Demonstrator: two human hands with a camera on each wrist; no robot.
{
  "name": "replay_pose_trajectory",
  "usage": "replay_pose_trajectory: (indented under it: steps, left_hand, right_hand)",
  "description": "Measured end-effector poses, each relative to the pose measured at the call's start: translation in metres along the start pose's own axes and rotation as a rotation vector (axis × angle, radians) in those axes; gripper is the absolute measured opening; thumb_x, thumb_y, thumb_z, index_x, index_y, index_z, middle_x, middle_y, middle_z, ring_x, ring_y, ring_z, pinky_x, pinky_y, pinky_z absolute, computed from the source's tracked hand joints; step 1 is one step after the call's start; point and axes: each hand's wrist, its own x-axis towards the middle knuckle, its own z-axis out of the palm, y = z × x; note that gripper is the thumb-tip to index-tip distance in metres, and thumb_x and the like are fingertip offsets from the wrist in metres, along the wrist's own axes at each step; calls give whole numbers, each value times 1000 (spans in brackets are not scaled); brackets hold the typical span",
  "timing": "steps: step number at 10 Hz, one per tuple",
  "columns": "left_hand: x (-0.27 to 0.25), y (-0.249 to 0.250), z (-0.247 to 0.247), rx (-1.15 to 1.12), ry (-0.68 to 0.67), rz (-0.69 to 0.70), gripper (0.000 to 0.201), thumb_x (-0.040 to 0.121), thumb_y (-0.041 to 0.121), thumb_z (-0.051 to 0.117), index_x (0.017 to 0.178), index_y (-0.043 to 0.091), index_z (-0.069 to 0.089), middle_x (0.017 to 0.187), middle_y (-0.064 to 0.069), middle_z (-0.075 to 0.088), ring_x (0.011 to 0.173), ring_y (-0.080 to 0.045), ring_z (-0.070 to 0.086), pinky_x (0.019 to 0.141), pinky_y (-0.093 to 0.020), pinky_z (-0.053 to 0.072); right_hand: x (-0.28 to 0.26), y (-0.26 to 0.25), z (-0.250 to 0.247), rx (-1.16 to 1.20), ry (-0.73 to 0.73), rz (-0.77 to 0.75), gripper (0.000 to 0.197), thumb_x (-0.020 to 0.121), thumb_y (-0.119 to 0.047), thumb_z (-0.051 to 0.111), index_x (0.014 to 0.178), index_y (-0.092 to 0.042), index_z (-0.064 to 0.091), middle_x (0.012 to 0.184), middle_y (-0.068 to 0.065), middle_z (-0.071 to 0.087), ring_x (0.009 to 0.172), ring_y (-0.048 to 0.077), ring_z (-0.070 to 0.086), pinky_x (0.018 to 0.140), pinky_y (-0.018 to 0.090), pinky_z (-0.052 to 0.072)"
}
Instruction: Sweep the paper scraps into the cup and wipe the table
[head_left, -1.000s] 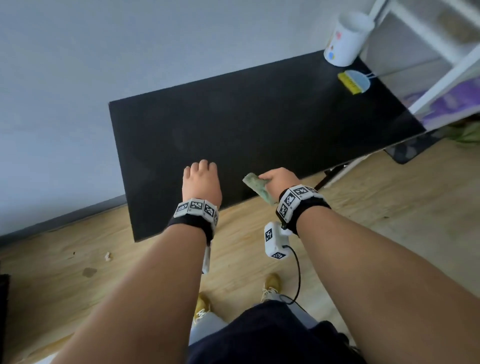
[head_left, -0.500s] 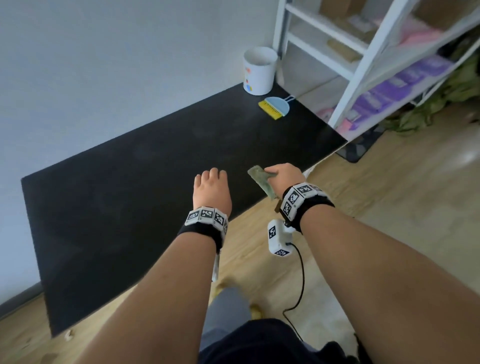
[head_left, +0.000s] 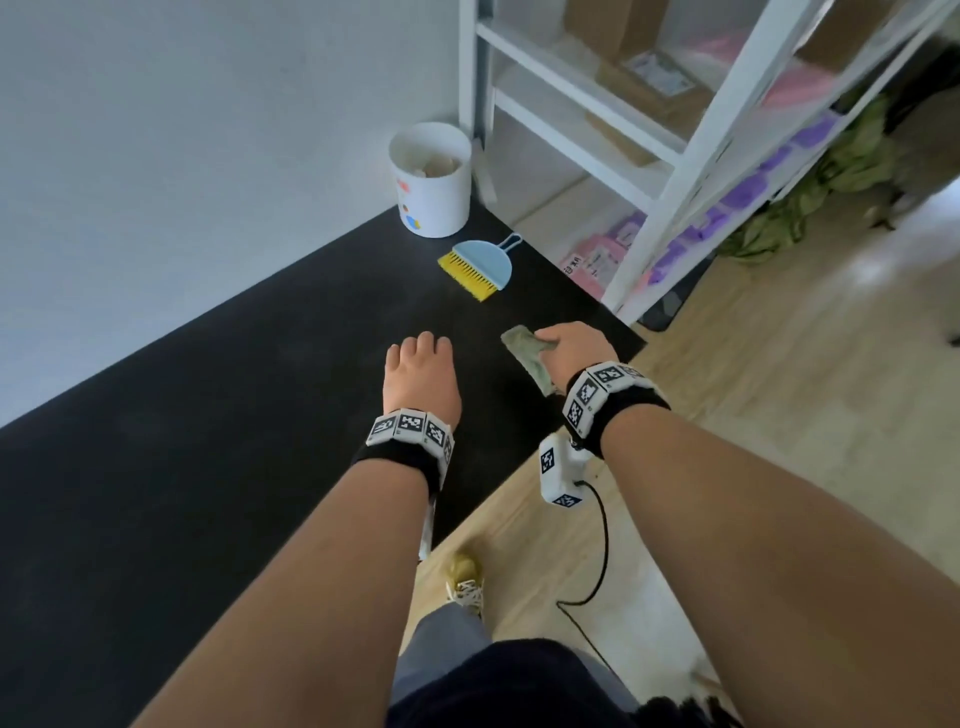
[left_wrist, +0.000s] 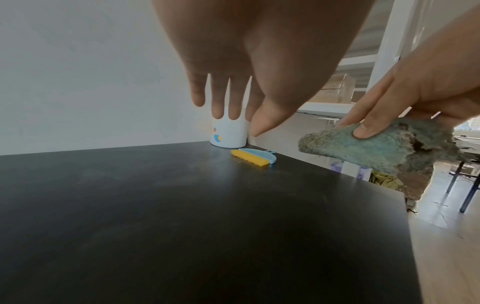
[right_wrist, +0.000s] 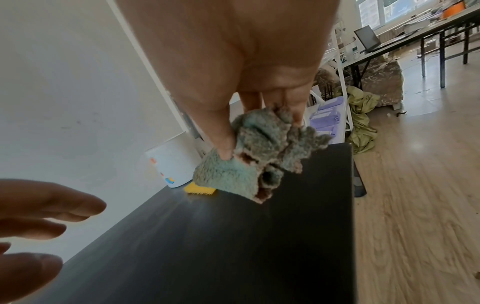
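Paper scraps (head_left: 435, 165) lie inside a white cup (head_left: 431, 179) at the far corner of a long black worktop (head_left: 208, 441), against a pale wall, with a white shelf unit (head_left: 670, 145) just beyond the worktop's end. Near the cup, apart from it, a small blue brush with yellow bristles (head_left: 477, 262) lies flat. Above the near edge, the person's left hand (head_left: 421, 376) hovers palm down, fingers straight and holding nothing. Beside it, the right hand (head_left: 571, 351) pinches a crumpled grey-green cloth (head_left: 527, 356), thumb pressed into it, lifted off the surface.
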Motion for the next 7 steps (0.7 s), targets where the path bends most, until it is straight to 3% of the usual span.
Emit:
replay_pose_trajectory:
  steps: [1, 3, 4, 5, 6, 7]
  left_hand:
    - [37, 3, -2, 22, -27, -12, 49, 88, 14, 54, 135, 14, 44, 136, -6, 45, 128, -26, 41, 114, -40, 29]
    - [74, 17, 6, 30, -49, -77, 51, 87, 15, 56, 136, 15, 45, 137, -6, 45, 128, -26, 42, 113, -41, 30]
    - [81, 24, 10, 26, -59, -133, 51, 87, 15, 56, 136, 15, 44, 137, -6, 45, 128, -26, 42, 113, -41, 30]
    - [76, 39, 15, 10, -64, -228, 48, 88, 13, 53, 136, 15, 45, 136, -5, 46, 126, -26, 43, 113, -40, 31]
    - [64, 57, 20, -35, -62, -308, 48, 87, 11, 50, 134, 14, 46, 135, -6, 47, 126, -27, 43, 113, -40, 30]
    - [55, 68, 23, -36, -36, -358, 47, 87, 12, 51, 134, 15, 46, 134, -5, 47, 125, -27, 44, 112, -39, 31]
  right_hand:
    - [42, -4, -13, -68, -72, 16, 39, 98, -30, 42, 132, -18, 57, 134, 8, 56, 123, 29, 52, 106, 39, 40]
    - [102, -2, -14, -47, -126, 67, 48, 96, -44, 37, 133, -19, 55, 139, 10, 51, 128, 32, 47, 107, 41, 36]
    - [150, 12, 9, -130, -211, 103, 74, 80, -71, 24, 128, -25, 56, 137, 12, 51, 127, 38, 45, 108, 57, 29]
    - [190, 43, 36, -280, -315, 3, 76, 80, -69, 22, 137, -25, 47, 142, 14, 46, 130, 38, 43, 107, 58, 31]
    - [160, 37, 9, -411, -246, -170, 35, 92, -28, 46, 126, -19, 54, 124, 16, 55, 113, 36, 55, 94, 44, 47]
    - [156, 36, 3, -383, -181, -284, 34, 92, -20, 48, 124, -20, 58, 121, 15, 56, 108, 33, 56, 82, 35, 45]
